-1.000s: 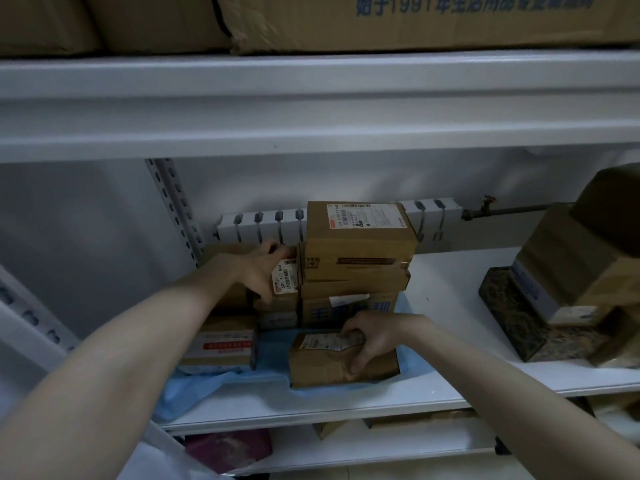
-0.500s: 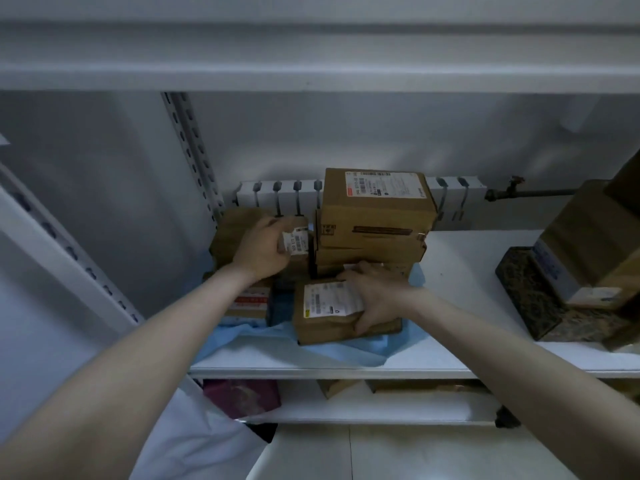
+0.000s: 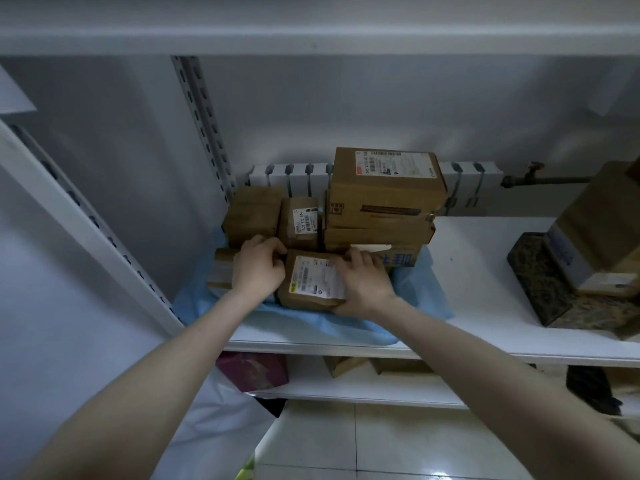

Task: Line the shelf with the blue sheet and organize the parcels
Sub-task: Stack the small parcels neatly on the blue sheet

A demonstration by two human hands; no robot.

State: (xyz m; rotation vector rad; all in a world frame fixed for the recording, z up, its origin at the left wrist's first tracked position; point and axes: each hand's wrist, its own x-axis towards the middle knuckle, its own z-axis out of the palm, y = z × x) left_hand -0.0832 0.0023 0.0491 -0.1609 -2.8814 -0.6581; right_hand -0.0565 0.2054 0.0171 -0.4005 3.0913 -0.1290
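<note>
Front of lined shelf (image 3: pixel 485 278), left corner: left hand (image 3: pixel 258 271) fingers (image 3: pixel 273 247) curling on front parcel (image 3: pixel 313 289) at left top corner; right hand (image 3: pixel 363 284) fingers (image 3: pixel 351 263) wrapping its right end, across label. Parcel lying on blue sheet (image 3: pixel 329 325), just before stacked parcels (image 3: pixel 381 209). Judging best: lifting slightly while sliding back, so sheet isn't bunching; squaring edges against neighbours.

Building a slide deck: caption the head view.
Left hand and right hand hold a labelled parcel on the blue sheet.

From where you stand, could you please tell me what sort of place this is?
Probably a storeroom: white metal shelving, stacked brown cardboard parcels bearing shipping labels, a white radiator behind them.
</note>
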